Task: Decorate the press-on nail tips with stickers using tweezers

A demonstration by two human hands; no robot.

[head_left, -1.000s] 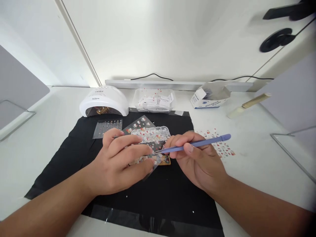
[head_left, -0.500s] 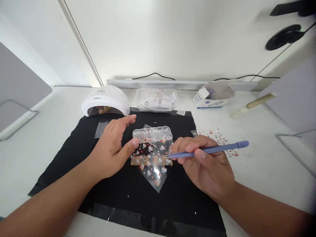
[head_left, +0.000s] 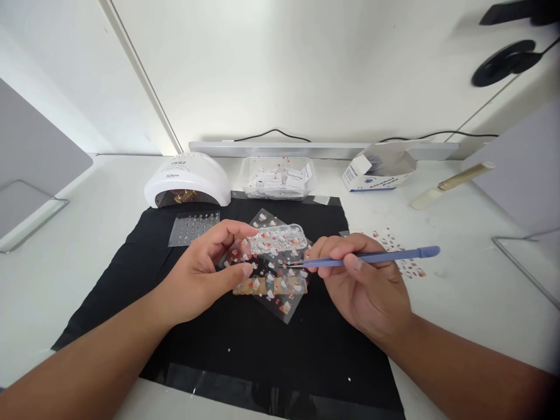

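Observation:
My left hand (head_left: 205,265) holds the left corner of a clear sticker sheet (head_left: 284,306) printed with small white-and-red cartoon figures. Its thumb lies over the sheet, and some fingertips show through from beneath. My right hand (head_left: 365,286) grips blue tweezers (head_left: 385,256), their thin metal tips pointing left above the middle of the sheet. Whether the tips touch it I cannot tell. Partly under the sheet lies a clear compartment case (head_left: 297,231) holding small pale bits. A tan strip (head_left: 238,288) shows through the sheet's lower part.
A black mat (head_left: 306,356) covers the white table. A white nail lamp (head_left: 188,175), a clear tub (head_left: 275,181) of packets and an alcohol pads box (head_left: 378,172) stand behind. A brush (head_left: 455,186) lies right, stickers (head_left: 411,268) nearby. A gem sheet (head_left: 192,227) lies left.
My left hand has closed on the sticker sheet's left corner, and the sheet has shifted upward and turned a little. The tweezers' tips have moved slightly up and left.

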